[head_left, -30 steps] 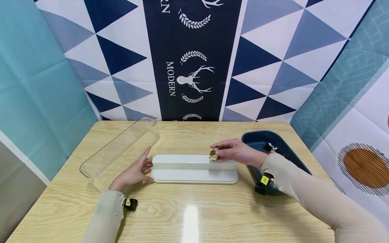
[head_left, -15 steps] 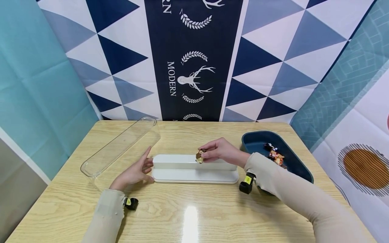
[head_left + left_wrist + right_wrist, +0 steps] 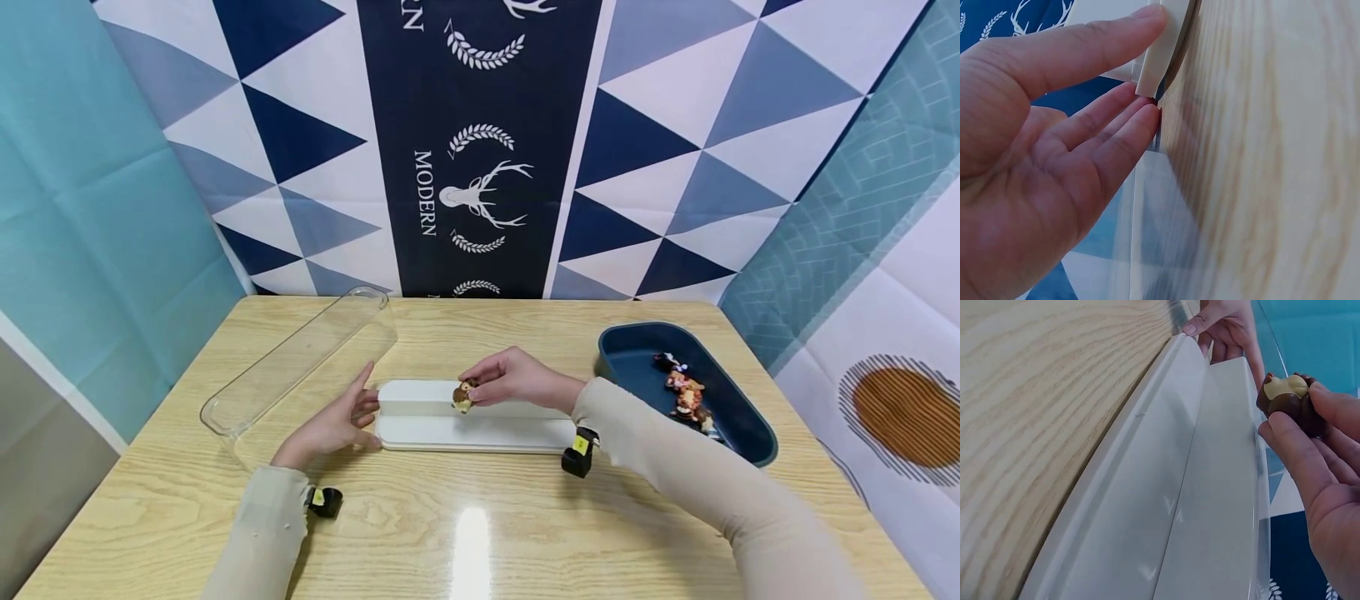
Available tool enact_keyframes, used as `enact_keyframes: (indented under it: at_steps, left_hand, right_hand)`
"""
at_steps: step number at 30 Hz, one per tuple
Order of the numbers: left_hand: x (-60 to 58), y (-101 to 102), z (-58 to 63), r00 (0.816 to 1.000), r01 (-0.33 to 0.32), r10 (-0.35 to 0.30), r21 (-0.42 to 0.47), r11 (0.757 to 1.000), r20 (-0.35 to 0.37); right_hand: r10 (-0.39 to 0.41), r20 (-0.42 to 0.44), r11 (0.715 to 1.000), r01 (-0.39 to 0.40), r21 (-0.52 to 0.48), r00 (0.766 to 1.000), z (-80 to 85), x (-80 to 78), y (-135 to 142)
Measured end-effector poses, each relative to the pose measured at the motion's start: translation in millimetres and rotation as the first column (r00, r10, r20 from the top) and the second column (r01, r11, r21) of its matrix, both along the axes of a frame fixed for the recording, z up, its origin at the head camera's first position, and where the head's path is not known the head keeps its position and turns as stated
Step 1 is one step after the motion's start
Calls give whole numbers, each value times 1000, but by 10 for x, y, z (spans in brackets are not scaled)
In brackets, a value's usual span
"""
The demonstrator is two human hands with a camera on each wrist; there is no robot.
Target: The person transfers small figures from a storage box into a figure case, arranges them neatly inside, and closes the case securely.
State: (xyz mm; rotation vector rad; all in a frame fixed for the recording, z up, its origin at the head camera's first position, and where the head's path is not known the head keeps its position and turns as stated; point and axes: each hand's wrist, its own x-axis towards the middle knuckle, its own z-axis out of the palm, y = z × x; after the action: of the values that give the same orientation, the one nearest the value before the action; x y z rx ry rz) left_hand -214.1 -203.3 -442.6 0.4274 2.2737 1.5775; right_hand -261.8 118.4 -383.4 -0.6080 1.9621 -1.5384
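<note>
A white two-step display stand (image 3: pixel 480 431) lies lengthwise on the table. My left hand (image 3: pixel 333 429) is at its left end; the thumb (image 3: pixel 1116 37) touches the near corner and fairly straight fingers (image 3: pixel 1129 134) touch the end. Above the stand's left half, my right hand (image 3: pixel 517 381) pinches a small brown and cream figurine (image 3: pixel 463 397) between thumb and fingertips. In the right wrist view, the figurine (image 3: pixel 1288 400) is held apart from the stand's upper step (image 3: pixel 1219 475). Its face is turned away or too small to tell.
A clear plastic cover (image 3: pixel 300 358) lies slantwise at the left, behind my left hand. At the right stands a dark blue tray (image 3: pixel 626 346) with several small figurines (image 3: pixel 682 392) in it. Patterned cloth (image 3: pixel 480 167) hangs behind the wooden table (image 3: pixel 420 517).
My right hand has moved left along the stand with the figurine, from near its right end to its left half. The left hand stays at the stand's end.
</note>
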Motion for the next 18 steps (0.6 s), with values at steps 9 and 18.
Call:
enact_keyframes:
  at_steps: [9, 18]
  left_hand:
    - [-9, 24, -6, 1000, 11, -11, -5, 1000, -19]
    - [-19, 12, -12, 1000, 16, -15, 35, 999, -22]
  right_hand:
    - [39, -136, 998, -32, 54, 990, -2, 22, -228]
    - [134, -302, 987, -100, 125, 944, -49, 5, -535]
